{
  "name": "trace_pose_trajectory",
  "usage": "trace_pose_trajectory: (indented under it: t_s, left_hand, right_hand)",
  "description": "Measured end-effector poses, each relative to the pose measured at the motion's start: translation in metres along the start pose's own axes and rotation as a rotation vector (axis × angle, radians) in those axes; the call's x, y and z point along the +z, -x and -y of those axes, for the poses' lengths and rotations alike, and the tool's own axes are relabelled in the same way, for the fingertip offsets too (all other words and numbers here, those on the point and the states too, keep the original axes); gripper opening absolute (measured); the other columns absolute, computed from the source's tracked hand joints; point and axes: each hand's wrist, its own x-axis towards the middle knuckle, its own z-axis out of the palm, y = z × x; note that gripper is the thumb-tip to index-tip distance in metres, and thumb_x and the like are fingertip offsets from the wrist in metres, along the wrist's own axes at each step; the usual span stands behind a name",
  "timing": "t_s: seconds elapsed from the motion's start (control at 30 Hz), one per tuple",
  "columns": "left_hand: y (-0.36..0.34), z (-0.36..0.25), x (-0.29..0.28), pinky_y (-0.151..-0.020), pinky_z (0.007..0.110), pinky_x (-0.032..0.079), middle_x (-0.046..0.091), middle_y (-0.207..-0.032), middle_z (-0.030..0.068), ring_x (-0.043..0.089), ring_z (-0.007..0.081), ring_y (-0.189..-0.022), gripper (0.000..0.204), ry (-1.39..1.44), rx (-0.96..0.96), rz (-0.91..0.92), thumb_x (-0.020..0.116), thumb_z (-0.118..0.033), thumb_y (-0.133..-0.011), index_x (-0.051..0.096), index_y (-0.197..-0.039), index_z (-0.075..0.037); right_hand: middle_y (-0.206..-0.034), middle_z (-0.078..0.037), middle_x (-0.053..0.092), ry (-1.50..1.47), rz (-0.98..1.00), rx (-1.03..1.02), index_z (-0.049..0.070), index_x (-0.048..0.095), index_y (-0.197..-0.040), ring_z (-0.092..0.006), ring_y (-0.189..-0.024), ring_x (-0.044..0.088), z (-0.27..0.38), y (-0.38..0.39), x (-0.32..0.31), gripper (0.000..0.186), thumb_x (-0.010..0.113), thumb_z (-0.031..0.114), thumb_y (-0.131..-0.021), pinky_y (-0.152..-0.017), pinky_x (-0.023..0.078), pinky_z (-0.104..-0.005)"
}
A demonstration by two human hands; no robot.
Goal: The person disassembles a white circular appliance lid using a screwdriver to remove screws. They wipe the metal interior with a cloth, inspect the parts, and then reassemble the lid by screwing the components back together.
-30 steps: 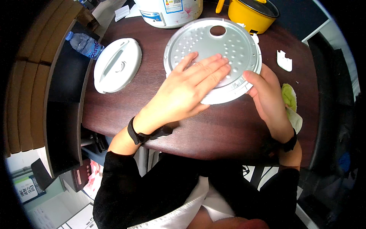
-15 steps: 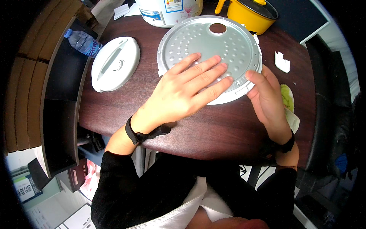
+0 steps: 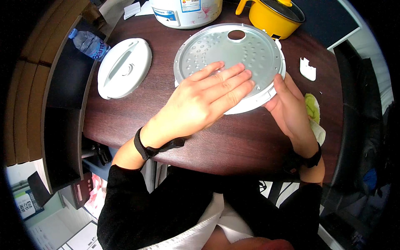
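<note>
A round rice cooker lid (image 3: 258,54), a dimpled silver metal plate in a white plastic rim, is in front of me with an oval hole near its far edge. My left hand (image 3: 204,93) lies palm down on its near part, fingers stretched out and covering some of the dimples. At the near right edge my right hand (image 3: 289,106) grips the rim, thumb on top and the other fingers partly hidden. To the left, a white oval cover (image 3: 125,68) with a recessed handle rests on the table.
A white rice cooker body (image 3: 187,14) and a yellow pot (image 3: 273,21) stand at the back of the dark wooden table (image 3: 200,148). A water bottle (image 3: 89,45) is at the far left. On the right are a small white plastic piece (image 3: 307,69) and a green-and-white cloth (image 3: 312,107).
The lid's far edge has dropped a little toward me, so the plate looks flatter. My left fingers have drawn closer together; my right hand keeps its hold on the rim.
</note>
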Motion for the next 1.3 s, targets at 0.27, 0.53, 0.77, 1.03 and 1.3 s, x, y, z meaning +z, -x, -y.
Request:
trace_pose_trajectory:
  t_s: [0.27,0.53,0.77,1.03,1.3]
  left_hand:
    - [0.000,0.002,-0.003,-0.095,0.045,0.042,0.057,-0.117,0.0196,0.052,0.0333,-0.114,0.049,0.077,0.009,-0.020,0.061,-0.005,-0.068,0.054,-0.116,0.004]
    - [0.001,0.004,-0.004,-0.094,0.045,0.043,0.058,-0.115,0.0197,0.054,0.0330,-0.112,0.046,0.073,0.015,-0.027,0.060,-0.005,-0.068,0.057,-0.113,0.003]
    - [0.002,0.005,-0.006,-0.092,0.044,0.045,0.061,-0.110,0.0197,0.057,0.0329,-0.108,0.039,0.061,0.037,-0.040,0.059,-0.008,-0.071,0.059,-0.109,0.004]
    - [0.004,0.006,-0.001,-0.086,0.041,0.050,0.063,-0.106,0.0159,0.060,0.0295,-0.103,0.045,0.098,0.000,-0.146,0.063,-0.006,-0.064,0.060,-0.109,0.001]
    - [0.009,0.009,0.001,-0.070,0.033,0.053,0.065,-0.098,0.0177,0.067,0.0277,-0.082,0.044,0.161,-0.090,-0.178,0.066,-0.005,-0.065,0.060,-0.108,0.004]
  right_hand:
    - [-0.128,-0.017,0.044,0.017,0.108,-0.014,-0.001,0.026,-0.134,-0.0269,-0.116,0.049,0.004,0.003,-0.001,0.043,0.036,0.018,-0.097,-0.095,0.045,-0.0448]
    - [-0.126,-0.017,0.046,0.013,0.105,-0.006,-0.003,0.028,-0.133,-0.0262,-0.114,0.050,0.005,0.003,-0.002,0.043,0.037,0.018,-0.097,-0.094,0.046,-0.0434]
    - [-0.126,-0.017,0.047,0.015,0.098,-0.017,-0.003,0.030,-0.132,-0.0252,-0.113,0.051,0.005,0.004,0.000,0.042,0.038,0.018,-0.097,-0.093,0.047,-0.0416]
    - [-0.120,-0.017,0.052,0.087,0.085,-0.046,-0.004,0.036,-0.127,-0.0248,-0.108,0.055,0.007,0.005,0.004,0.042,0.042,0.023,-0.096,-0.088,0.050,-0.0398]
    - [-0.106,-0.018,0.058,0.121,0.041,-0.042,-0.005,0.042,-0.117,-0.0245,-0.090,0.063,0.001,0.000,-0.005,0.054,0.053,0.040,-0.089,-0.081,0.053,-0.0377]
